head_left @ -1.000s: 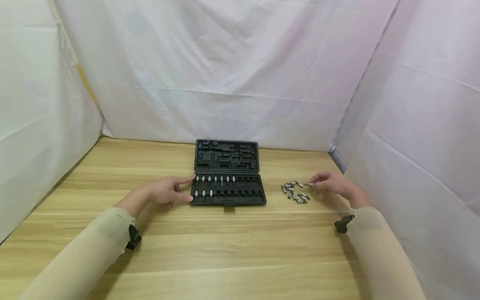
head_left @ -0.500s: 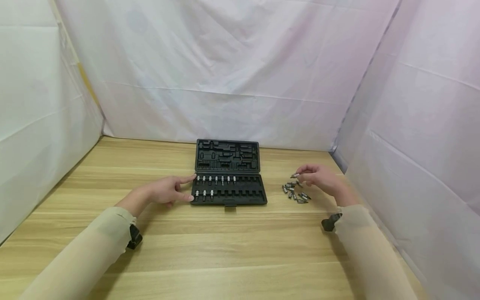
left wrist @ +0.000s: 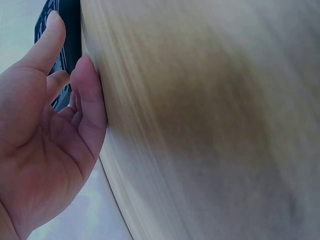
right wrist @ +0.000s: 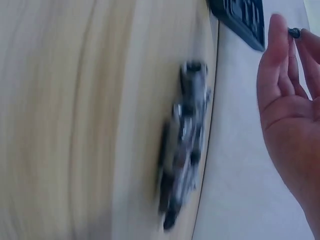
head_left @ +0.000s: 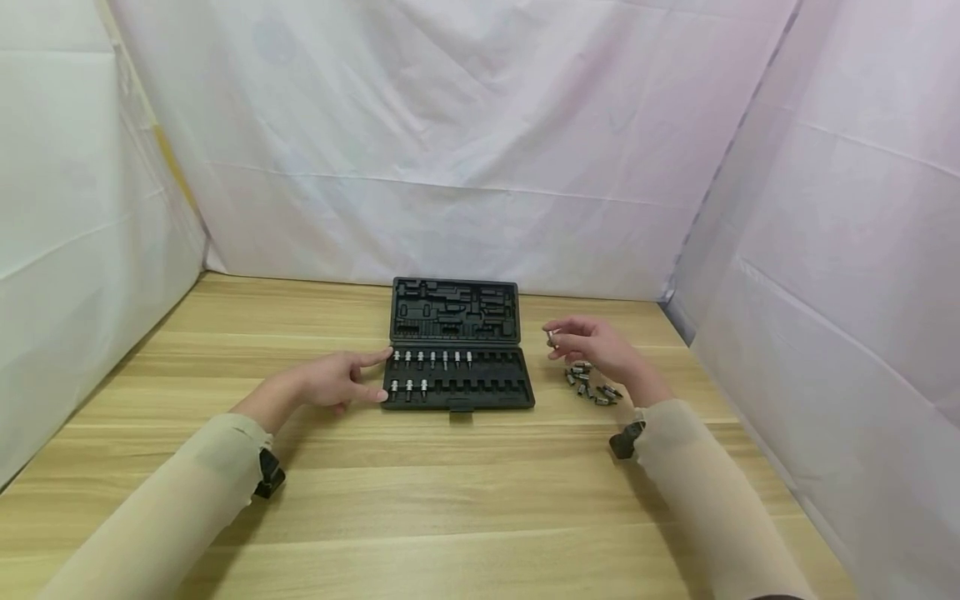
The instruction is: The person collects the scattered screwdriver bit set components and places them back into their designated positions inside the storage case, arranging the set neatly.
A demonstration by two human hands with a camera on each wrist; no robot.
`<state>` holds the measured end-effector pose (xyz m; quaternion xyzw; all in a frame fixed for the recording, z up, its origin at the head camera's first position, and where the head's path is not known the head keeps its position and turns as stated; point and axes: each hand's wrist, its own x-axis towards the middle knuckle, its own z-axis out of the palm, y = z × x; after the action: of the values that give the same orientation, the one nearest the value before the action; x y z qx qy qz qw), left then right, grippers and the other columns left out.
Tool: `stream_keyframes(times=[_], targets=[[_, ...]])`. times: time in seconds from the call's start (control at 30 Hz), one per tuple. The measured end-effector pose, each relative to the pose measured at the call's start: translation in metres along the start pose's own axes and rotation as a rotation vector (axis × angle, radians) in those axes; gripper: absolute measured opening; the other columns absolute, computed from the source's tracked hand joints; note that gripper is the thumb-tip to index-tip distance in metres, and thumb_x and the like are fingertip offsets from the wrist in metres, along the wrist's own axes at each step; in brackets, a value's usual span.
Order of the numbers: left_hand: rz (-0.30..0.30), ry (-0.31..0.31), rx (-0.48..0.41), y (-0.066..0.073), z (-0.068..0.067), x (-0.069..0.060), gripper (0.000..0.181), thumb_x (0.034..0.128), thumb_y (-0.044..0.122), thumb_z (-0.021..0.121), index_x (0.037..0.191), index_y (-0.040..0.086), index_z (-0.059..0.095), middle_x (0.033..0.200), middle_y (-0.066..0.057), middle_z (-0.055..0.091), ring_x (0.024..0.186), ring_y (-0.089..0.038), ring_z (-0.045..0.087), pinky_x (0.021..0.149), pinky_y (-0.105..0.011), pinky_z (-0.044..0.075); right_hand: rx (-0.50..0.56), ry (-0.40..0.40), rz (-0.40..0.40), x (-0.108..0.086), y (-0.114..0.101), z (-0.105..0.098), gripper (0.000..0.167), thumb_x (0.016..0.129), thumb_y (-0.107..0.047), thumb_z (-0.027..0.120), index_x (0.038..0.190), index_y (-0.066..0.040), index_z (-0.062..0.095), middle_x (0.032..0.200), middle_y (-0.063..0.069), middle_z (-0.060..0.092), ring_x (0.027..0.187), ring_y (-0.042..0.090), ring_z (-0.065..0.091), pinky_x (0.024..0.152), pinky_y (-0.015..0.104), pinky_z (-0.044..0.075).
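Looking down through the head view, I have pale sleeves nearest me, coming in over the wood-grained table. My left hand is spread along the left edge of the case, thumb at the near corner and forefinger at the far one. I'd leave it there with light, even pressure, since the case could well slide if bumped.

Right of the case, and apart from it, lies the pile of loose bits, too jumbled and small to count. Just beyond it my right hand pinches one bit between thumb and fingertips, between pile and case; the right wrist view shows only its end. I judge the step in hand to be carrying it. Smooth metal that small could roll, so I'd keep the pinch firm, and the palm high enough not to scatter the pile. I cannot tell which way its tip points; I'd check that before lowering it.

In the case, the front row has three bits, all at the left, with bare slots beyond. The back row has seven, again from the left. Behind, the lid lies open, its moulded hollows facing up; past it hangs white cloth.
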<state>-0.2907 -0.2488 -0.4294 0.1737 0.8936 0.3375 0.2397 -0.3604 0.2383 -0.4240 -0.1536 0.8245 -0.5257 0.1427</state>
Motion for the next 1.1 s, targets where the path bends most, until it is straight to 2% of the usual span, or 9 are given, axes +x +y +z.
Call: stream_keyframes(times=[0.1, 0.23, 0.4, 0.53, 0.67, 0.9, 1.1], targets=[[0.0, 0.002, 0.0, 0.0, 0.0, 0.0, 0.094, 0.1031, 0.042, 0.078, 0.177, 0.024, 0.022, 0.096, -0.013, 0.06, 0.068, -0.018, 0.057, 0.067, -0.036, 0.058, 0.078, -0.039, -0.014, 0.005, -0.004, 0.012, 0.052, 0.112, -0.02, 0.066, 0.156, 0.004, 0.054, 0.15, 0.036, 0.057, 0.106, 0.019, 0.078, 0.094, 0.034, 0.065], [0.004, 0.001, -0.001, 0.001, 0.0, 0.0, 0.094, 0.1033, 0.042, 0.077, 0.177, 0.024, 0.021, 0.097, -0.014, 0.06, 0.067, -0.018, 0.057, 0.067, -0.035, 0.057, 0.113, -0.064, -0.029, 0.011, -0.011, 0.024, 0.049, 0.111, -0.013, 0.067, 0.154, 0.005, 0.055, 0.148, 0.037, 0.058, 0.109, 0.023, 0.078, 0.097, 0.035, 0.066], [0.01, 0.003, 0.007, 0.0, -0.001, 0.001, 0.095, 0.103, 0.043, 0.077, 0.177, 0.024, 0.021, 0.099, -0.015, 0.061, 0.066, -0.018, 0.057, 0.067, -0.035, 0.057, 0.072, -0.057, -0.034, 0.017, -0.018, 0.037, 0.046, 0.11, -0.012, 0.067, 0.154, 0.0, 0.058, 0.14, 0.029, 0.066, 0.112, 0.025, 0.078, 0.103, 0.043, 0.064], [0.0, 0.007, 0.003, -0.001, -0.001, 0.002, 0.095, 0.1024, 0.044, 0.078, 0.177, 0.026, 0.022, 0.1, -0.015, 0.061, 0.068, -0.018, 0.058, 0.068, -0.036, 0.058, 0.034, -0.045, -0.039, 0.022, -0.021, 0.045, 0.045, 0.11, -0.013, 0.068, 0.152, 0.0, 0.06, 0.134, 0.021, 0.067, 0.11, 0.022, 0.079, 0.105, 0.049, 0.063], [0.0, 0.006, 0.005, -0.002, -0.001, 0.003, 0.095, 0.1028, 0.043, 0.078, 0.177, 0.026, 0.022, 0.1, -0.015, 0.061, 0.069, -0.019, 0.058, 0.069, -0.037, 0.059, 0.01, -0.027, -0.029, 0.028, -0.023, 0.053, 0.042, 0.109, -0.013, 0.071, 0.149, -0.003, 0.063, 0.131, 0.019, 0.066, 0.11, 0.023, 0.079, 0.101, 0.045, 0.065], [-0.001, 0.003, 0.009, -0.002, -0.001, 0.003, 0.095, 0.1027, 0.044, 0.078, 0.177, 0.026, 0.022, 0.1, -0.015, 0.062, 0.068, -0.019, 0.058, 0.068, -0.037, 0.059, -0.031, -0.018, -0.013, 0.039, -0.029, 0.067, 0.043, 0.108, -0.013, 0.072, 0.149, -0.006, 0.065, 0.137, 0.018, 0.07, 0.118, 0.026, 0.078, 0.102, 0.041, 0.064], [-0.004, 0.0, 0.004, -0.002, 0.0, 0.002, 0.095, 0.1026, 0.043, 0.078, 0.177, 0.025, 0.022, 0.1, -0.015, 0.062, 0.068, -0.019, 0.058, 0.067, -0.036, 0.059, -0.064, 0.006, -0.025, 0.052, -0.032, 0.08, 0.041, 0.102, -0.016, 0.081, 0.139, -0.003, 0.07, 0.126, 0.016, 0.073, 0.107, 0.025, 0.078, 0.098, 0.041, 0.066]])
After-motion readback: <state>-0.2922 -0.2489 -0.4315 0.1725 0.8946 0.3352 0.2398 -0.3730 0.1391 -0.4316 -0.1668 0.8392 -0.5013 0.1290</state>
